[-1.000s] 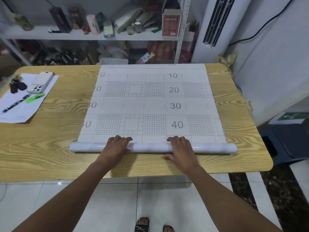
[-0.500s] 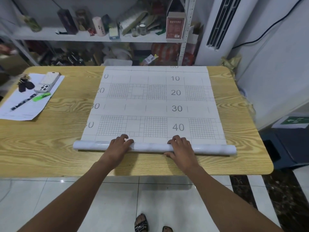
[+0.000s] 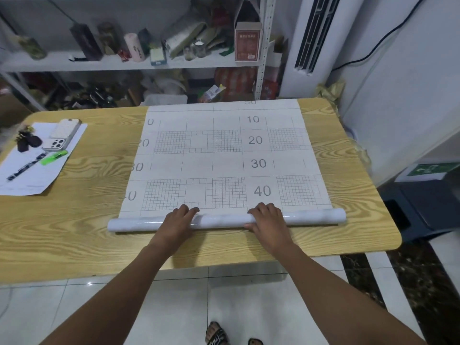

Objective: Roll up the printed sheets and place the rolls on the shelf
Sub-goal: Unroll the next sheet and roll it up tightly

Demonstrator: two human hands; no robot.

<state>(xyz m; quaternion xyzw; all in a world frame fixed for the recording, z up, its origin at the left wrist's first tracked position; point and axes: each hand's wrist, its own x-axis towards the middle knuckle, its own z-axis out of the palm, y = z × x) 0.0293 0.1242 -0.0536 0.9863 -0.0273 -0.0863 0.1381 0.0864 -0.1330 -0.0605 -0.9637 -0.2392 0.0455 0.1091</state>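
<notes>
A large white printed sheet (image 3: 224,155) with grids and the numbers 10 to 40 lies flat on the wooden table (image 3: 74,220). Its near end is wound into a glossy white roll (image 3: 224,220) lying across the table. My left hand (image 3: 178,221) rests on the roll left of centre, fingers curled over its top. My right hand (image 3: 267,219) presses on it right of centre, thumb on the near side. The white metal shelf (image 3: 119,64) stands behind the table, crowded with bottles and boxes.
At the table's left lies a white paper (image 3: 37,170) with a phone (image 3: 58,143), a power bank, keys, a pen and a green lighter (image 3: 53,157). A tall white air conditioner (image 3: 311,41) stands at the back right. A dark bin (image 3: 428,207) sits right of the table.
The roll has moved a little farther up the sheet under both hands, closer to the 40 row. The camera has shifted slightly.
</notes>
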